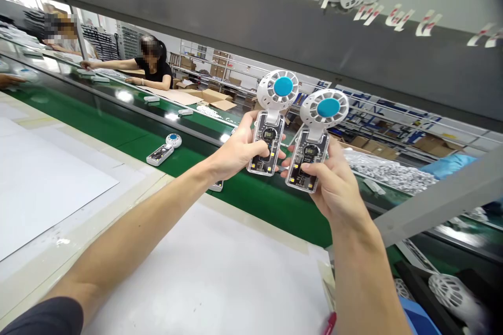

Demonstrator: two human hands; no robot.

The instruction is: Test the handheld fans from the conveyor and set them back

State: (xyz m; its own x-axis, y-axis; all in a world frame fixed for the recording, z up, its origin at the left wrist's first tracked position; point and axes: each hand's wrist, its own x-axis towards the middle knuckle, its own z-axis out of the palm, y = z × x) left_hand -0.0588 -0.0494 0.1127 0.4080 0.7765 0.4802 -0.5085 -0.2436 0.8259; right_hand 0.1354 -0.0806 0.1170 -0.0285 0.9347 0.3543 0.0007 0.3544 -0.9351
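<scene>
Two bare hands up over the green conveyor belt (118, 123), each holding one small handheld fan. Left hand (236, 152) closed around a clear-plastic-bodied fan with a white round grille head and blue centre cap (270, 131); fingers wrapped on its left edge, thumb on the front, fan upright, slightly tilted right. Right hand (334, 186) gripping a second clear-bodied fan with white grille and blue cap (312, 149), thumb across the lower front, fingers behind; this one leans right a bit more. The two fans sit just beside each other, heads near but apart, both showing a dark circuit board and small display through the clear body.

On the belt, well to the left of the hands, a third white and clear fan lying flat (164, 149). Just under the left wrist another small white device on the belt edge (216, 186), mostly hidden.

White sheet-covered worktable (220, 272) below the forearms. Grey overhead shelf beam (236, 15) above, with strips of tape stuck on. Across the belt a person in a black top (151, 68) reaches along the far side; brown cardboard boxes (208, 97) beside them. A pile of small white parts (389, 172) right of the fans.
</scene>
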